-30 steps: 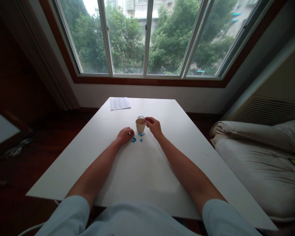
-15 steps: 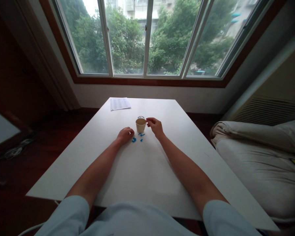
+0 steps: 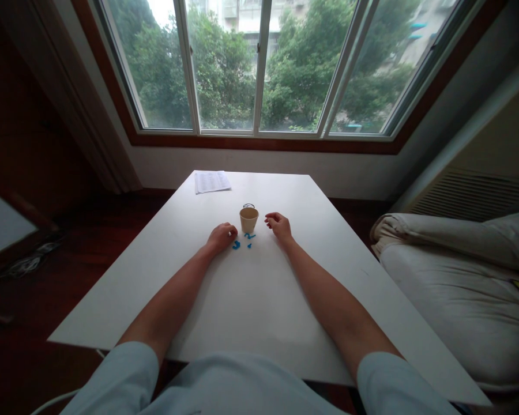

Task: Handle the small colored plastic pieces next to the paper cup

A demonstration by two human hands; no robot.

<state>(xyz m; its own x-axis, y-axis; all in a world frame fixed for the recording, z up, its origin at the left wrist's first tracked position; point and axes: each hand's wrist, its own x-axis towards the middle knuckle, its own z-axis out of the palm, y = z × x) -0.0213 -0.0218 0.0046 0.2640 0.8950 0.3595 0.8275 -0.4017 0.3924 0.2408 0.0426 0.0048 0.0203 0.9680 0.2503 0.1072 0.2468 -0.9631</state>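
A light brown paper cup (image 3: 249,221) stands upright near the middle of the white table (image 3: 259,300). Several small blue pieces lie in front of it, among them a curved blue piece (image 3: 236,245) and a smaller blue bit (image 3: 249,246). My left hand (image 3: 223,237) rests on the table left of the cup, its fingers curled in; what they hold, if anything, is hidden. To the cup's right is my right hand (image 3: 279,225), apart from it, with fingers loosely bent and slightly parted and nothing visible in them. Behind the cup, a thin dark loop (image 3: 248,206) shows partly.
Printed paper sheets (image 3: 212,182) lie at the table's far left corner. Beyond the table is a window (image 3: 259,75). A pale padded seat (image 3: 454,276) stands on the right, and white cables (image 3: 28,262) lie on the floor at left.
My right hand has drawn back from the cup's rim, slightly right and down. My left hand, the cup and the blue pieces have stayed in place.
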